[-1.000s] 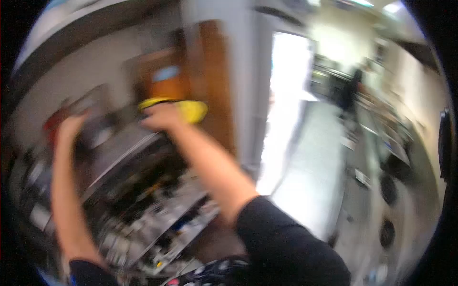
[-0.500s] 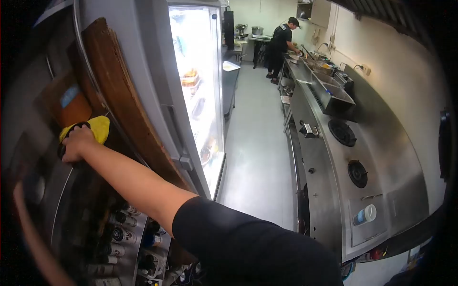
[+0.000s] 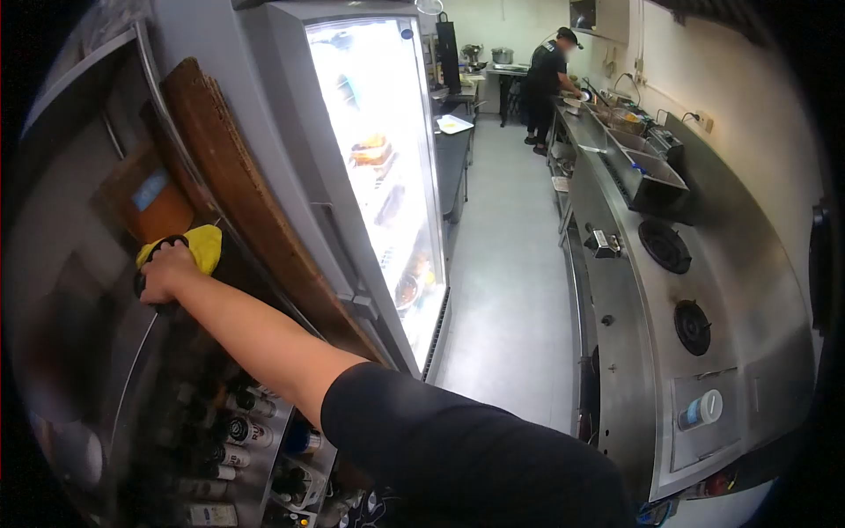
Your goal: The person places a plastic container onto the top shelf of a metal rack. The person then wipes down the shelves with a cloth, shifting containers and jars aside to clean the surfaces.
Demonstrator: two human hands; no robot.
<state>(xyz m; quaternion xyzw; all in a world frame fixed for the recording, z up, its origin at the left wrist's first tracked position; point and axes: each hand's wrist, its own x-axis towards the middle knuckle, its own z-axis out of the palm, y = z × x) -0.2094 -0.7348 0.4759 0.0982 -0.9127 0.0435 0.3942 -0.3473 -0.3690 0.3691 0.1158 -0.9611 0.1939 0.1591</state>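
Note:
My right hand (image 3: 169,274) is at the end of an arm stretched across to the left, with its fingers closed on a yellow cloth (image 3: 208,250). A dark object (image 3: 141,283) shows beside the fingers; its kind is hard to make out. Hand and cloth are against a dark, shiny surface, close to a brown board with a blue label (image 3: 151,191). A thin metal rod (image 3: 134,361) runs down below the hand. My left hand is out of view.
A lit glass-door fridge (image 3: 370,176) and wooden boards (image 3: 238,202) stand beyond my arm. Labelled bottles (image 3: 245,431) fill a shelf below. On the right is a steel counter with burners (image 3: 692,327), fryers (image 3: 647,176) and a container (image 3: 701,410). A co-worker (image 3: 547,84) stands far back.
The view has shifted, so the room and my right hand appear farther right and mostly lower. The blurred forearm at the lower left is gone. My right hand still grips the cloth.

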